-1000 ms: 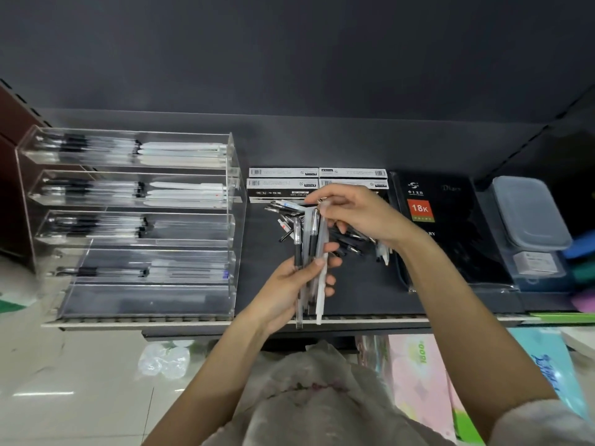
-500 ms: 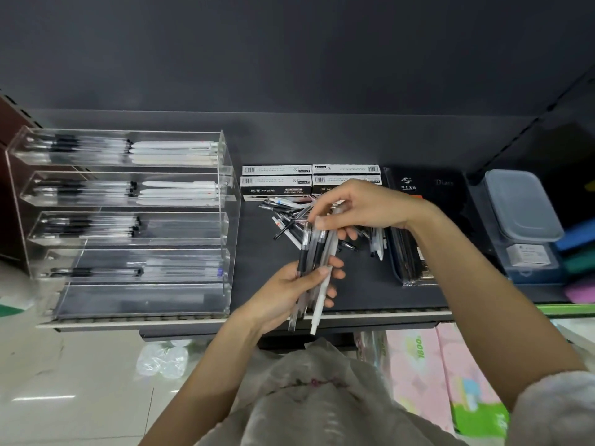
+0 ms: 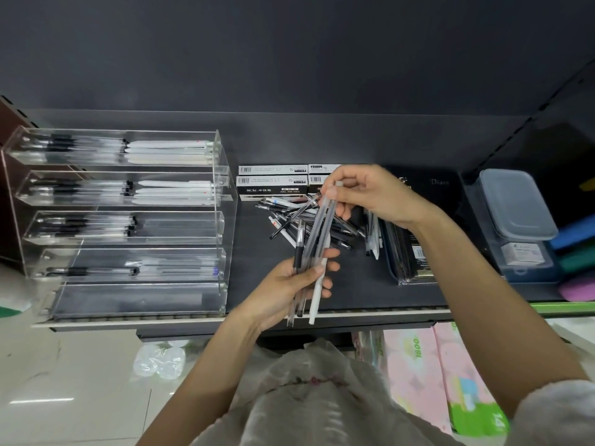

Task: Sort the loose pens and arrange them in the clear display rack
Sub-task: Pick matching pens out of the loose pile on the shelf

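Left hand [image 3: 283,284] grips slim pens [image 3: 304,252] — seemingly plastic.

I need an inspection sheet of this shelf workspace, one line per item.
Surface: dark shelf, pale front edge.
Job's things: clear rack at left, upper tiers hold pens, lowest tier looks bare; loose pens heaped beside it; bundle of pens in hand.
Clutter: pen boxes behind the heap; packaged pens; grey lidded box at right.
Grippers: left hand grips the bundle; right hand pinches the top of one clear pen.
Cables: nothing seen.
Surroundings: dark back wall, pale floor, pink packs below.
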Demonstrator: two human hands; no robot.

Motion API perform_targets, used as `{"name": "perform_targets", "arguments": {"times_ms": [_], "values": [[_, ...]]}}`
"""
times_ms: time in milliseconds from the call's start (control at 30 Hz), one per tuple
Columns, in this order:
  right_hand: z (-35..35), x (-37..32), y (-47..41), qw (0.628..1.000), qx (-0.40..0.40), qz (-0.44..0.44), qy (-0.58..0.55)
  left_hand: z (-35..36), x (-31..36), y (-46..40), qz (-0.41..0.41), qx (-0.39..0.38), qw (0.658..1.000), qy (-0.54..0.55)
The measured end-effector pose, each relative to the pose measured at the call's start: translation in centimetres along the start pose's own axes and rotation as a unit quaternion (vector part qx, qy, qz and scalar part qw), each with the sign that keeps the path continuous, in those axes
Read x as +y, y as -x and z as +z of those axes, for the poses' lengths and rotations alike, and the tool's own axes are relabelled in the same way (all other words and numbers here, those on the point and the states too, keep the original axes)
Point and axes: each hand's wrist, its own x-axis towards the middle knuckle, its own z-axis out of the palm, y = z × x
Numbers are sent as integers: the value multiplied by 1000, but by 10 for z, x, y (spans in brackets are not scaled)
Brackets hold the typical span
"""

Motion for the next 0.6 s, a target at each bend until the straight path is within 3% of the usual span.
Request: {"name": "perform_targets", "arguments": {"times_ms": [200,333,600], "values": [[-14,4,9,984,165,-24,-53,-7,-1,2,8,8,1000,12],[-16,9,19,991,128,20,19,-8,-2,1,9,26,999,18],[1,16,19,987,144,60,32,7,0,-7,17,59,998,-4]]}}
